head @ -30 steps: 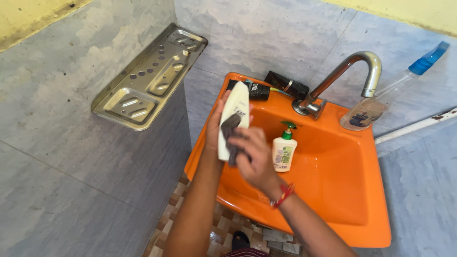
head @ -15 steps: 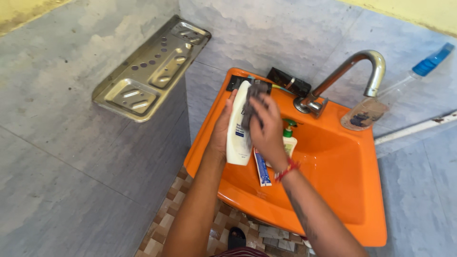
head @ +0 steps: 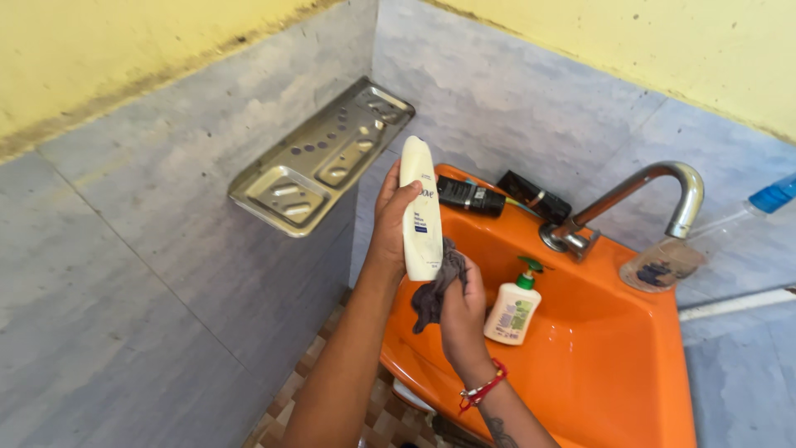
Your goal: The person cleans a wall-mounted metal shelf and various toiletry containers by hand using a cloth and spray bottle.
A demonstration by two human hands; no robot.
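While the left hand (head: 390,217) wraps its fingers around a tall white plastic bottle with a dark label (head: 419,207), holding it upright above the near-left rim of the bright orange wash basin (head: 630,365), the right hand (head: 463,309) closes on a crumpled dark grey cloth (head: 434,286) and presses it against the bottle's lower end. Judging by where the cloth sits, the wiping is somewhere in the middle: the bottle's bottom is being attended to, and whether the upper part has been wiped cannot be told from its look. A small white pump bottle with a green top (head: 513,305) stands inside the basin just beside the right hand, apparently untouched. Two black containers (head: 469,196) lie on the basin's back ledge near the curved steel tap (head: 638,199). On the grey tiled wall to the left, the perforated steel shelf (head: 319,158) holds nothing, so nothing has been put up there yet.
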